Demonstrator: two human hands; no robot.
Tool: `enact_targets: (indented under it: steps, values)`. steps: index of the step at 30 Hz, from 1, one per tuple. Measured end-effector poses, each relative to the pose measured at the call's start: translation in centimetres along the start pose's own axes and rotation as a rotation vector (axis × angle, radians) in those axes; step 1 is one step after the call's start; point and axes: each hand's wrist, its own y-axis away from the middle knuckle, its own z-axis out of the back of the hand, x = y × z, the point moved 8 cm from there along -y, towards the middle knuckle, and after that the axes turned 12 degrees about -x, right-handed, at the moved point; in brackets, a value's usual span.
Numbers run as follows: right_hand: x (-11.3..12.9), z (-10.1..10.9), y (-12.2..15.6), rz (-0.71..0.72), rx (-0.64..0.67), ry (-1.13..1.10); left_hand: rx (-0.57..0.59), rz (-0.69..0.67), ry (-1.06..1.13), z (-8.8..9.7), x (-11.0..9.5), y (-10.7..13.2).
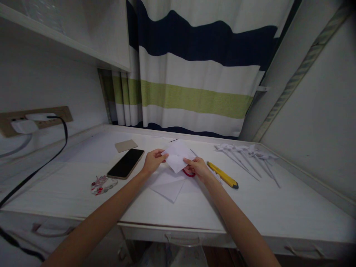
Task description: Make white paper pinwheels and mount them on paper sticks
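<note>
A white square of paper (178, 154) is held up over the desk, one corner pointing toward me. My left hand (154, 161) pinches its left side between thumb and fingers. On the right side, my right hand (197, 167) grips the paper the same way. Below it, more white paper (168, 187) lies on the desk. A red loop (189, 173), perhaps a scissors handle, shows partly under my right hand; the rest is hidden. To the right of that hand lies a yellow utility knife (222, 174).
A black phone (125, 164) lies left of my hands, with a beaded trinket (102, 184) and a beige card (126, 145) near it. Several white paper pieces on thin sticks (247, 157) lie at the right. A black cable (65, 137) hangs from the wall socket (62, 111).
</note>
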Motion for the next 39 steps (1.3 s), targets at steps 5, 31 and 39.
enact_targets:
  steps: [5,31,39]
  values:
    - [0.1,0.0,0.0,0.017,-0.006,0.0,-0.031,-0.019,0.019,0.3,0.0,-0.3]
    - [2.3,0.2,0.4,0.327,-0.129,0.369,0.552,0.275,-0.149,-4.0,3.9,4.2]
    - [2.5,2.1,0.7,0.469,-0.286,0.876,0.38,0.321,-0.143,-2.8,4.8,1.9]
